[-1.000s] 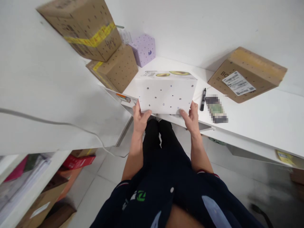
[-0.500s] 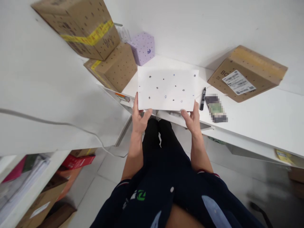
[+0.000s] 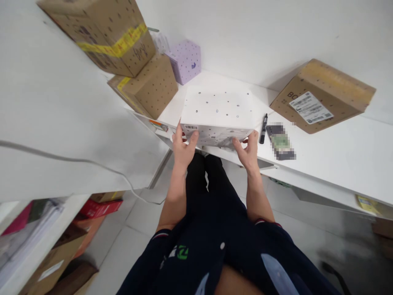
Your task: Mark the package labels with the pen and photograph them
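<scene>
White box (image 3: 217, 107): tipped over since half a second ago, when only its dotted face showed; now a printed side with a barcode has come into view along its near edge.
Place of the box: middle of the frame, over the near edge of the bench (image 3: 322, 153); whether it touches the surface I cannot tell.
Left hand (image 3: 184, 151): at the box's near left corner, fingers pinching it, thumb on the printed side.
Right hand (image 3: 249, 155): at the near right corner, fingers likewise pinching the box, thumb on the printed side.
Black marker (image 3: 263, 130): right of centre, lying near the right hand.
Pixelated flat object (image 3: 281, 142): just beside the marker, farther right.
Labelled brown carton (image 3: 319, 94): upper right, tilted in view, a shipping label on its front.
Lilac box (image 3: 188, 62): upper middle, above the white box in the frame.
Taped carton (image 3: 106, 35): upper left, on top of the lower carton (image 3: 158, 86).
Grey cable (image 3: 92, 161): across the left side, curving down to the floor (image 3: 125, 246).
</scene>
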Motion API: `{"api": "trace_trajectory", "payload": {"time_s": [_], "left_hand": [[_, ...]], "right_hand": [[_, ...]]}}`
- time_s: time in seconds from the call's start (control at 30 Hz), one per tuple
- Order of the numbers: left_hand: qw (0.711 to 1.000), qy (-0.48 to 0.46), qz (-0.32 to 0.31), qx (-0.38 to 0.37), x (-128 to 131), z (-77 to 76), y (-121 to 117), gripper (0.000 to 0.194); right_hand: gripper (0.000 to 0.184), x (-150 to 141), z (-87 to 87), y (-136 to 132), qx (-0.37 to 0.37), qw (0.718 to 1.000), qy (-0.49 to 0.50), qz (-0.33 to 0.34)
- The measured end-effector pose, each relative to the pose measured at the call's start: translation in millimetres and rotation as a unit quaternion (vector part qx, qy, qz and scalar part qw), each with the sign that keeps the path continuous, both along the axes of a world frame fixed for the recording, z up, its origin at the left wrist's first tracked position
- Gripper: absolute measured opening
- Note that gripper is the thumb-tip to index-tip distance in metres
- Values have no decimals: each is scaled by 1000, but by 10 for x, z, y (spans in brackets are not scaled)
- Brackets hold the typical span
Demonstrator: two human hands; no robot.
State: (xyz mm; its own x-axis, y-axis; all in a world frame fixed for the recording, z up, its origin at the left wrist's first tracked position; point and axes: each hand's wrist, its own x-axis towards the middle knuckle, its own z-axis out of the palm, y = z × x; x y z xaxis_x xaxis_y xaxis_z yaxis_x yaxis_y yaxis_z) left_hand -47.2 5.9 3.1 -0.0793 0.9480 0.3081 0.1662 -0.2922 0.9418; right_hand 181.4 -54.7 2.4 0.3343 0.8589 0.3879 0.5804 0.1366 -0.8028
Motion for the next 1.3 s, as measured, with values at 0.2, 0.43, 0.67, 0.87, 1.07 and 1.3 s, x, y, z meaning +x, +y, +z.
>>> {"api": "trace_trajectory", "payload": {"time_s": [0.2,0.43,0.67,0.87,1.07,1.3], "left_hand": [[998,45,13,-40,30,-327,90,64],[997,-5,-12,-73,63,-563,113,65],[999,-20,24,-15,55,-278,-9,65],[997,29,69,11,19,-6,-183,65],[992,97,78,18,-11,149,-199,64],[992,113,62,12,11,107,-195,69]], "right_hand": [[54,1,-328,28,-40,999,15,-20],[57,-18,-429,36,-78,996,36,-35],[56,-101,-79,-28,-46,995,51,-71],[55,-160,155,-120,5,995,17,-96],[59,-171,222,-158,12,995,-33,-91],[57,-108,164,-146,-2,997,-44,-60]]}}
